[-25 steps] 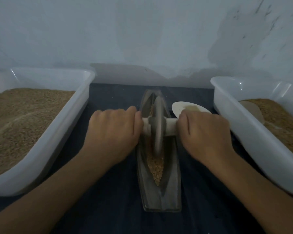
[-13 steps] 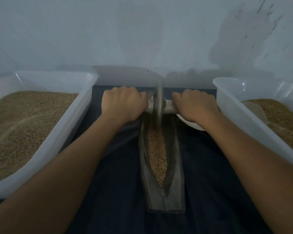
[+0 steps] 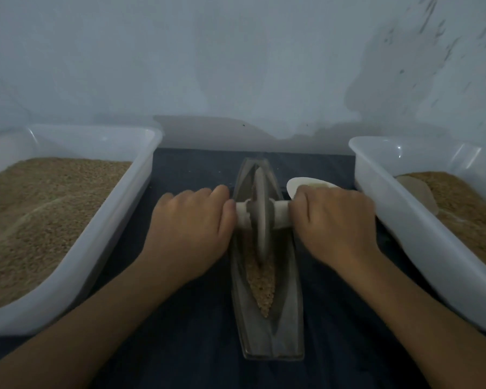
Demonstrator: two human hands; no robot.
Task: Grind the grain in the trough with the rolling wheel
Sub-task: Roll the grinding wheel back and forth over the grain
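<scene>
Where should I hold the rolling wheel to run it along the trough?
Grip the axle, one stub on each side of the wheel, coming down from above. The disc stands on edge in the narrow trough with the axle sticking out level over both rims, just as the left hand and right hand hold it.

Under my hands lies a dark navy cloth, plain and without pattern. The trough is dull grey metal, and the grain in it is a speckled tan. The wheel is the same dull grey, on a pale off-white axle. The left tub and the right tub are translucent white, each filled with sandy brown, finely speckled grain. A white scoop shows at the far right of the trough. The far wall is pale bluish-grey, with darker blotches and flecks on the right.
</scene>
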